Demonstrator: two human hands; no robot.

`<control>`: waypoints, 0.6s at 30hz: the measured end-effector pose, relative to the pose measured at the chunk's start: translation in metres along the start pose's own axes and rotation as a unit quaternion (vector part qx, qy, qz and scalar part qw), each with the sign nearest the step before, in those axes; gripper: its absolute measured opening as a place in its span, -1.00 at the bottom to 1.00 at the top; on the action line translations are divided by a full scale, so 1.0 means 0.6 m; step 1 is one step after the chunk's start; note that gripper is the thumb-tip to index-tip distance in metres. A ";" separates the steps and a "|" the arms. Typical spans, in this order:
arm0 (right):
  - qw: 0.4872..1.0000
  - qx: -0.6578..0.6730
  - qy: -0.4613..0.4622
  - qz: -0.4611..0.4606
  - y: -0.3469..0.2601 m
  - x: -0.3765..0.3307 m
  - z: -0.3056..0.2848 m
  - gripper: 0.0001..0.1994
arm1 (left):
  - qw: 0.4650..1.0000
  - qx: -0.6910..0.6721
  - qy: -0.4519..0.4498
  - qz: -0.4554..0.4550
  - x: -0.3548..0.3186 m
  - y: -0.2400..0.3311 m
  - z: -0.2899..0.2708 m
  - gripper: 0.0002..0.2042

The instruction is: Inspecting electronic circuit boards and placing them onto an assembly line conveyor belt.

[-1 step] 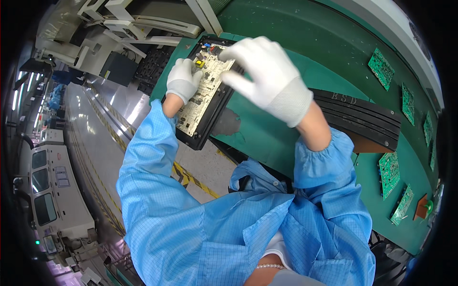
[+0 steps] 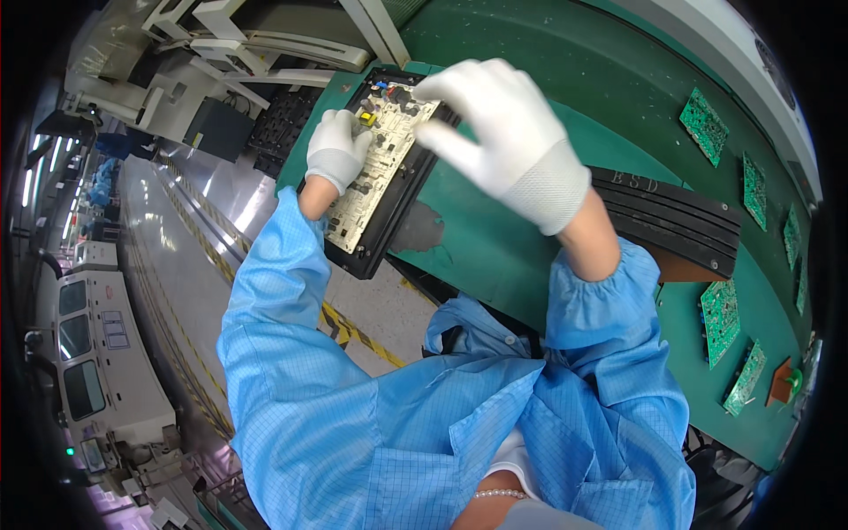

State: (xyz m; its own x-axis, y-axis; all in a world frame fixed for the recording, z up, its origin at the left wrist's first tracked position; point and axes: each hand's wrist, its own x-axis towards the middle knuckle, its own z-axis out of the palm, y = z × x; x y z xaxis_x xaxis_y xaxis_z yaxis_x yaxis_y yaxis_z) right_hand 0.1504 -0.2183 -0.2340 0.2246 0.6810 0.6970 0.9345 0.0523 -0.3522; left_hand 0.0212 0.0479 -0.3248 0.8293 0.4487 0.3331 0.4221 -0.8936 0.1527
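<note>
A cream-coloured circuit board (image 2: 375, 181) with several parts on its surface, including a yellow-wrapped one (image 2: 367, 117), sits in a black carrier frame (image 2: 402, 196). My left hand (image 2: 336, 146), in a white glove, lies over the left edge of the board and frame. Its fingers are curled, and whatever they may hold is hidden. My right hand (image 2: 503, 128), also gloved in white, hovers over the board's upper right edge. Its thumb and fingers stand apart, with nothing visible between them. The right fingertips are slightly blurred.
A black slotted rack (image 2: 662, 216) stands on the green work surface (image 2: 495, 243) to the right. Several green circuit boards (image 2: 721, 320) lie beyond it. A light metal post (image 2: 375, 31) rises behind the frame. Dark trays (image 2: 287, 128) are stacked at the far left.
My right hand has shifted slightly to the right, and more of the board's upper right edge shows. The left hand and the carrier frame have hardly moved.
</note>
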 end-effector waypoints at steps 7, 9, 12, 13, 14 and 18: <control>0.994 -0.004 0.095 0.054 0.028 -0.009 -0.071 -0.72 | 0.987 -0.159 0.025 0.022 0.017 -0.025 -0.068 -0.72; 0.993 0.003 0.102 0.063 0.019 -0.009 -0.083 -0.71 | 0.946 -0.324 0.017 -0.010 0.004 0.006 -0.126 -0.70; 0.992 0.004 0.113 0.062 0.027 -0.003 -0.073 -0.65 | 0.847 -0.520 -0.027 -0.102 -0.014 0.051 -0.195 -0.64; 0.986 0.019 0.146 0.073 0.026 -0.006 -0.072 -0.62 | 0.813 -0.569 -0.058 -0.107 -0.022 0.077 -0.218 -0.63; 0.980 0.039 0.177 0.079 0.020 -0.005 -0.071 -0.60 | 0.777 -0.614 -0.083 -0.115 -0.034 0.098 -0.235 -0.63; 0.949 0.190 0.183 0.170 -0.017 0.000 -0.071 -0.52 | 0.514 -0.838 -0.091 -0.160 -0.071 0.159 -0.208 -0.61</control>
State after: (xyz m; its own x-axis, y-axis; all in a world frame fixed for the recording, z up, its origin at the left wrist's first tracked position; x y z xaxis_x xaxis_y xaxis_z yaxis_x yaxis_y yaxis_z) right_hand 0.1528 -0.2499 -0.2038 0.6418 0.4107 0.6476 0.6383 0.1819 -0.7479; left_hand -0.0192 -0.0583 -0.2083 0.9008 0.4333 -0.0274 -0.2340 0.5377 0.8100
